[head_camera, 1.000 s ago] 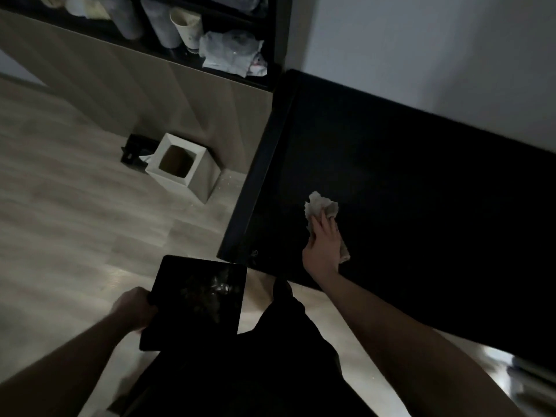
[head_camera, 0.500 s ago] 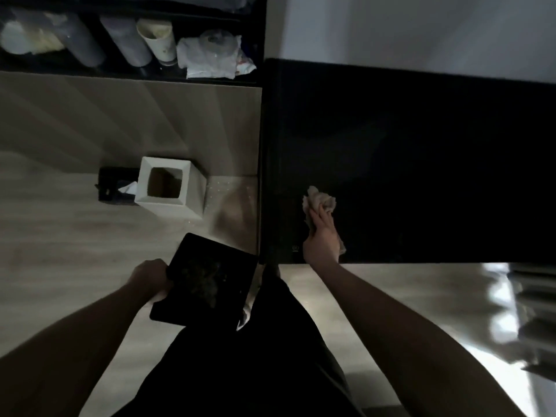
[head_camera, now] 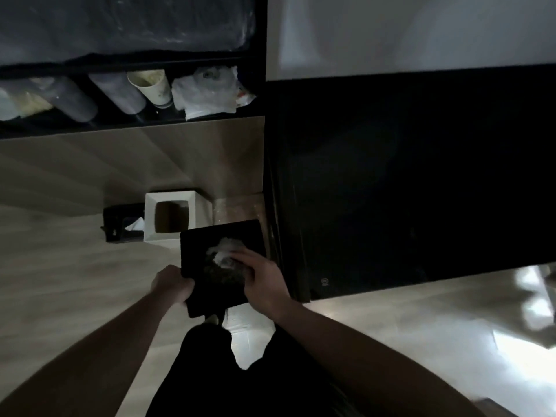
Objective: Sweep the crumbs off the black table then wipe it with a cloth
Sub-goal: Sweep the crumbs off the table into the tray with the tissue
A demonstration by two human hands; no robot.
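Note:
The black table [head_camera: 421, 182] fills the right half of the view, its near left corner by my legs. My left hand [head_camera: 172, 283] grips the left edge of a flat black tray [head_camera: 198, 245] held beside the table's left edge. Crumbs lie as a dim heap on the tray. My right hand [head_camera: 264, 281] rests over the tray and holds a crumpled pale cloth [head_camera: 224, 252] against its surface.
A white square bin [head_camera: 150, 218] with an open top stands on the floor just beyond the tray, a black box [head_camera: 117, 221] at its left. A dark shelf [head_camera: 129, 94] above holds cups and a crumpled white bag. Pale wooden floor lies left and below.
My right hand has left the table top with the cloth and come over onto the tray. The tray has risen closer to the table edge and the bin.

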